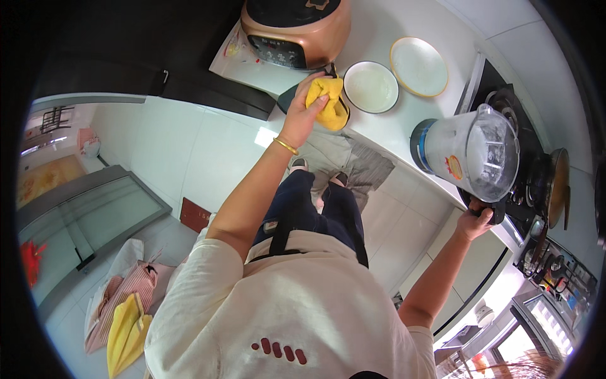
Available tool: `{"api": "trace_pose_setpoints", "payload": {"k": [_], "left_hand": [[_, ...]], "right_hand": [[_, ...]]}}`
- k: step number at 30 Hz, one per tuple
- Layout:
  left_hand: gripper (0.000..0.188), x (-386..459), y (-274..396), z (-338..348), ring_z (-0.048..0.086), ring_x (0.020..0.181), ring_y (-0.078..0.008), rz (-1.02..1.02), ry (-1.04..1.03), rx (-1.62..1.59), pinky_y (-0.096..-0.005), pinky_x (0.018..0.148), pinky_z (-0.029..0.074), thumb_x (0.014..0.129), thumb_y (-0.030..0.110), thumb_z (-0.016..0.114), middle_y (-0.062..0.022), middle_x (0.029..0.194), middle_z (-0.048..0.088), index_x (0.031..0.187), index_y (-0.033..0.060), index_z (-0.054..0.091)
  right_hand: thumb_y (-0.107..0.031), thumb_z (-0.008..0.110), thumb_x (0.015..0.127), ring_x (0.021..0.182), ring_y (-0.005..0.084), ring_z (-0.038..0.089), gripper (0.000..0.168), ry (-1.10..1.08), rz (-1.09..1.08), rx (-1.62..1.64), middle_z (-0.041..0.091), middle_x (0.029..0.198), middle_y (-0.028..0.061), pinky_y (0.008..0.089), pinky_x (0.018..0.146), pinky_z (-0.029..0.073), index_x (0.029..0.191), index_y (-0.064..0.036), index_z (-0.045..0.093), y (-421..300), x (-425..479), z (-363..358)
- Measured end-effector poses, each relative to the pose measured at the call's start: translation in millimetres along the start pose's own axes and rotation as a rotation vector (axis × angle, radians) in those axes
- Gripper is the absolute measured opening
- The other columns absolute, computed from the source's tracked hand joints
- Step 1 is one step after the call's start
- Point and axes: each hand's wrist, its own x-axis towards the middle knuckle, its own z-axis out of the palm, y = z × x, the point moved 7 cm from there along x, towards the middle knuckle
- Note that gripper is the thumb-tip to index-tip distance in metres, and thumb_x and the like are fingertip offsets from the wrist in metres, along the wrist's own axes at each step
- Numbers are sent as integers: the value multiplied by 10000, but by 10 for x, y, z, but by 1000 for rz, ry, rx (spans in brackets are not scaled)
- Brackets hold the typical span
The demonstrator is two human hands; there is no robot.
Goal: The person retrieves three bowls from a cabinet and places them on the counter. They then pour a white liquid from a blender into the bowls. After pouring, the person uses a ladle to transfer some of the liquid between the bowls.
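My left hand (303, 111) grips a bunched yellow cloth (326, 102) at the counter's front edge. Beneath the cloth and hand is a dark object (285, 99), mostly covered, so I cannot tell what it is. My right hand (475, 223) is closed around the black handle (497, 213) of a clear blender jug (447, 147). The jug is tilted, its wide mouth towards the stove, and has a blue ring, a dark base collar and a red-orange sticker. Beside the cloth sits a dark-rimmed white bowl (371, 87), with a yellow-rimmed white dish (419, 66) behind it.
A copper-coloured countertop cooker (296, 38) stands behind my left hand on the white counter (374, 42). Along the right lies a black gas hob (497, 90), with a pan (557, 187) beyond the jug. A grey mat (364, 154) is under my feet.
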Motion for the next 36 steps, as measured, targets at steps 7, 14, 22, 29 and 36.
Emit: {"api": "trace_pose_setpoints", "payload": {"k": [7, 14, 22, 29, 36], "left_hand": [[332, 153, -28, 34, 419, 1271, -222, 49, -105, 204, -314, 1077, 318, 903, 123, 611, -82, 1343, 452, 1231, 67, 601], [363, 219, -127, 167, 430, 1254, -238, 110, -139, 516, -323, 1074, 329, 890, 140, 631, -100, 1336, 448, 1249, 95, 602], [352, 153, -183, 187, 506, 1148, -270, 148, 99, 597, -314, 1003, 403, 854, 66, 659, -108, 1212, 509, 1202, 87, 610], [316, 27, -551, -128, 553, 1066, -164, -1, 303, 251, -275, 938, 441, 929, 78, 605, -63, 1170, 569, 1230, 5, 544], [317, 20, -426, -287, 595, 974, -130, -150, 417, 15, -258, 857, 475, 939, 90, 611, -48, 1094, 634, 1237, 3, 545]], "right_hand": [[-627, 698, 774, 557, 108, 423, 575, 101, 14, -39, 448, 634, -18, 247, 501, 324, 777, -83, 509, 58, -42, -121], [-659, 686, 768, 538, 85, 389, 631, 100, 3, -56, 437, 647, -32, 239, 486, 292, 782, -52, 513, 84, -8, -142], [-554, 722, 804, 529, 96, 375, 584, -29, -42, 36, 419, 588, -22, 243, 500, 258, 712, -34, 474, -85, 35, 89], [-418, 754, 822, 556, 83, 388, 479, 1, 8, 201, 441, 625, -25, 234, 509, 297, 718, -44, 475, -127, 32, 162], [-367, 736, 839, 542, 107, 391, 425, 70, 6, 180, 465, 610, 4, 255, 519, 314, 729, -26, 508, -184, -102, 208]]}}
